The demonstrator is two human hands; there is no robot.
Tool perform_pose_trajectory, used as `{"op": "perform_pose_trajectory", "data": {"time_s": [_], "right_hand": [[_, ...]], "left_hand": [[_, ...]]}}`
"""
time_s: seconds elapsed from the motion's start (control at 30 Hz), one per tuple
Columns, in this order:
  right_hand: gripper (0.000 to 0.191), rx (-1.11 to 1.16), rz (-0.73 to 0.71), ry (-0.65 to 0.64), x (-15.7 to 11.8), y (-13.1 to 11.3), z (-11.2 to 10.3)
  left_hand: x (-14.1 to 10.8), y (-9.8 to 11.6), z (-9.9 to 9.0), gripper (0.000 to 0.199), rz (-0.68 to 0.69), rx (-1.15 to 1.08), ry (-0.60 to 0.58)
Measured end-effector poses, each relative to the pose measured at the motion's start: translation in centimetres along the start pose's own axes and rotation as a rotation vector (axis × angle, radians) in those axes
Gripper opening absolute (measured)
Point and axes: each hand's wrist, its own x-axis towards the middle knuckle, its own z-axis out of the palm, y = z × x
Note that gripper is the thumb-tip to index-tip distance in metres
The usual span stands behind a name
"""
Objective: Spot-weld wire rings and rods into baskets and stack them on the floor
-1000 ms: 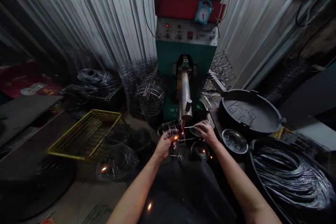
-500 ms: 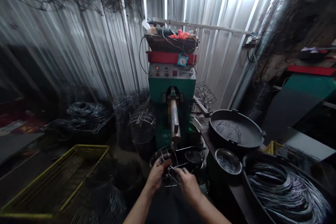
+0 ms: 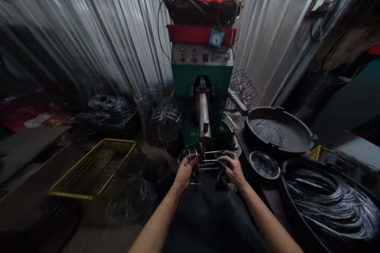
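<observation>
A wire frame (image 3: 209,162) of thin shiny rods and rings lies between my two hands, under the electrode arm of a green spot welder (image 3: 202,75). My left hand (image 3: 187,168) is closed around its left end, near a round ring. On the other side, my right hand (image 3: 231,166) has its fingers curled on the frame's right end. The electrode arm (image 3: 204,114) points down toward the frame, its tip just above the left part. Whether the tip touches the wire I cannot tell.
At the right stand a round black pan (image 3: 267,134) with short wires, a metal bowl (image 3: 264,166) of small wire pieces and a tub of wire rings (image 3: 329,201). A yellow-rimmed basket (image 3: 95,170), stacked wire rings (image 3: 166,120) and wire coils (image 3: 109,104) are at the left.
My right hand has moved right and up, away from my left hand, to the frame's right end. The frame now lies more level across. The view has tilted downward.
</observation>
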Motion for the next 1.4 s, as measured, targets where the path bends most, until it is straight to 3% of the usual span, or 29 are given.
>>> {"op": "perform_pose_trajectory", "data": {"time_s": [0.33, 0.6, 0.93, 1.4], "right_hand": [[0.012, -0.029, -0.058, -0.034, 0.7, 0.0, 0.3], [0.013, -0.012, -0.018, -0.089, 1.5, 0.5, 0.0], [0.014, -0.005, -0.017, -0.064, 2.7, 0.0, -0.2], [0.016, 0.054, 0.043, -0.178, 4.2, 0.9, 0.3]], "left_hand": [[-0.6, 0.6, -0.2, 0.042, -0.056, -0.085, 0.005], [0.2, 1.1, 0.0, 0.041, -0.139, -0.094, 0.025], [0.6, 1.9, 0.4, 0.038, -0.221, -0.159, 0.029], [1.8, 1.6, 0.2, 0.042, -0.157, -0.147, 0.03]]}}
